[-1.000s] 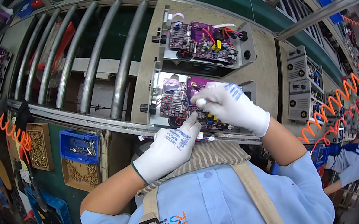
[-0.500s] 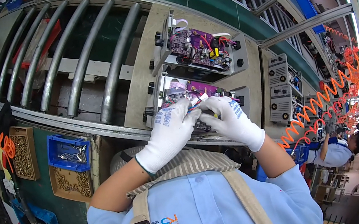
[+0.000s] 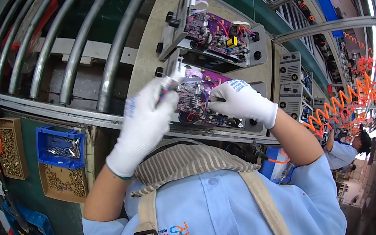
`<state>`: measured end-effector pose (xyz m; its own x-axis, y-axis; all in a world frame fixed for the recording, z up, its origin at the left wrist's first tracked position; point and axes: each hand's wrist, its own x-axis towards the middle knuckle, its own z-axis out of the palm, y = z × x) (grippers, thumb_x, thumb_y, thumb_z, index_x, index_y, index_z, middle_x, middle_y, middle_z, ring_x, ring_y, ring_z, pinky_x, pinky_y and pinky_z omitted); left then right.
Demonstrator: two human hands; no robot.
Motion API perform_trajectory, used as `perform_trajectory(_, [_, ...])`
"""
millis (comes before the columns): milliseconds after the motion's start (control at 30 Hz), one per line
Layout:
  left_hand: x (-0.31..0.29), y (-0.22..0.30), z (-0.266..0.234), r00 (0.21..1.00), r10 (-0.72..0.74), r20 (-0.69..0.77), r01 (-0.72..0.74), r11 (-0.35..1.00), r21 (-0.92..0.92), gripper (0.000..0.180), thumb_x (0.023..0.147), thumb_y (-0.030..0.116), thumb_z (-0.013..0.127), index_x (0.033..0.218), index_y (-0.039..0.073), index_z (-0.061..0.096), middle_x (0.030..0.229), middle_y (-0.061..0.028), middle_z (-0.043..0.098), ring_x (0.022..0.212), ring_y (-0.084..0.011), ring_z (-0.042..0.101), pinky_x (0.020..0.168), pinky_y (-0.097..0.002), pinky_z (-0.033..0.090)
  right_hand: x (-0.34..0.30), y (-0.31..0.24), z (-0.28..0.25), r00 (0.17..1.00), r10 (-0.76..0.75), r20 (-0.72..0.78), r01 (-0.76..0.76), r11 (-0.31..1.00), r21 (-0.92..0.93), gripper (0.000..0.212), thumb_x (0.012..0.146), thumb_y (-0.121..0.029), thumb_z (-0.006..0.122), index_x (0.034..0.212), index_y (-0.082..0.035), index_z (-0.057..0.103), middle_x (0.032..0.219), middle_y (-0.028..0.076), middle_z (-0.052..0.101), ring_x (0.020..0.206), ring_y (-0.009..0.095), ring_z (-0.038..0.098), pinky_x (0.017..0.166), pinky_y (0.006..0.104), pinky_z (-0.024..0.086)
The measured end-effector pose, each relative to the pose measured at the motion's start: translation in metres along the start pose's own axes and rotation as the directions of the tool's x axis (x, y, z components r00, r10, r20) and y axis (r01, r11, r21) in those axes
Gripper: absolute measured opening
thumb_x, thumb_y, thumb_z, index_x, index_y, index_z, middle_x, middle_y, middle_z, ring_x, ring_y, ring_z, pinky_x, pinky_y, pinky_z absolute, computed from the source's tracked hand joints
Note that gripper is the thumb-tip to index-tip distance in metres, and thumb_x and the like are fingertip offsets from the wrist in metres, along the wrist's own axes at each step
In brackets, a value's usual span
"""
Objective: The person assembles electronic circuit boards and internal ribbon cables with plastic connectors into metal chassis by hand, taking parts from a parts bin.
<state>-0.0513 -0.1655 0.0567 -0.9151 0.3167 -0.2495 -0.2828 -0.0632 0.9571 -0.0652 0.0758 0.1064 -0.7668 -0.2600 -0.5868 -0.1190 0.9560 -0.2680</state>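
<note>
In a white glove, my left hand (image 3: 144, 119) is raised over the left end of the nearer metal chassis, closed around a bundle of coloured wires (image 3: 163, 93). The bundle is partly hidden by the fingers. My right hand (image 3: 245, 104), also gloved, has its fingers curled together at the right part of the purple circuit board (image 3: 198, 97); whatever they pinch cannot be made out. A flat white-and-purple ribbon cable (image 3: 193, 73) rises from this board. Just beyond stands a second chassis with a similar purple circuit board (image 3: 208, 28).
A roller conveyor (image 3: 111, 51) runs off to the left. Bins at lower left hold brass-coloured fasteners (image 3: 63, 180) and silvery metal parts (image 3: 71, 150). More grey units (image 3: 288, 84) stand at right, near orange coiled hoses (image 3: 343, 102). Another person (image 3: 343, 152) works farther right.
My left hand has moved left and up, away from the right hand, with the wires. The right hand has shifted slightly right and up. The view has shifted somewhat.
</note>
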Motion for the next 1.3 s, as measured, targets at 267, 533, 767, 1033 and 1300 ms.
perform_trajectory(267, [0.006,-0.024,0.018,0.938,0.341,-0.063,-0.326,0.928,0.18,0.034,0.09,0.008,0.066,0.123,0.002,0.06,0.106,-0.0125,0.068,0.092,-0.0233,0.068,0.079,-0.0325,0.054,0.003,0.0,-0.006,0.926,0.254,0.278,-0.309,0.935,0.177,0.029,0.087,-0.024,0.065,0.069,-0.002,0.062,0.053,0.001,0.051,0.049,0.01,0.05,0.048,0.0309,0.04])
perform_trajectory(533, [0.011,-0.02,0.016,0.955,0.292,0.054,-0.297,0.933,0.205,0.032,0.09,0.009,0.06,0.122,0.009,0.057,0.114,-0.0176,0.066,0.101,-0.037,0.067,0.087,-0.0454,0.054,-0.018,0.003,0.008,0.961,0.27,0.056,-0.275,0.922,0.274,0.028,0.09,-0.017,0.064,0.069,0.0,0.055,0.057,-0.002,0.043,0.057,0.006,0.04,0.051,0.0299,0.035])
perform_trajectory(767, [0.01,-0.025,0.021,0.938,0.347,0.014,-0.34,0.91,0.239,0.035,0.087,0.007,0.066,0.122,0.009,0.06,0.108,-0.0177,0.067,0.094,-0.0363,0.068,0.081,-0.0413,0.055,-0.005,0.0,-0.001,0.92,0.342,0.189,-0.366,0.924,0.108,0.028,0.087,-0.021,0.064,0.071,0.001,0.062,0.053,0.005,0.052,0.049,0.012,0.049,0.05,0.0331,0.041])
perform_trajectory(1033, [0.008,-0.018,0.015,0.957,0.286,0.039,-0.288,0.932,0.219,0.033,0.088,0.007,0.065,0.121,0.008,0.061,0.109,-0.0187,0.067,0.097,-0.0363,0.068,0.083,-0.0413,0.055,0.01,-0.006,-0.009,0.887,0.341,0.31,-0.362,0.932,0.011,0.028,0.082,-0.024,0.067,0.071,0.002,0.067,0.057,0.012,0.061,0.055,0.022,0.064,0.056,0.0367,0.049])
perform_trajectory(1300, [0.011,-0.02,0.008,0.946,0.324,0.027,-0.316,0.895,0.315,0.032,0.087,0.007,0.064,0.119,0.002,0.063,0.11,-0.022,0.067,0.1,-0.0392,0.067,0.085,-0.0401,0.054,0.026,-0.021,-0.001,0.909,0.348,0.23,-0.367,0.929,0.046,0.027,0.079,-0.021,0.068,0.067,0.003,0.063,0.056,0.011,0.062,0.052,0.021,0.062,0.053,0.0375,0.047])
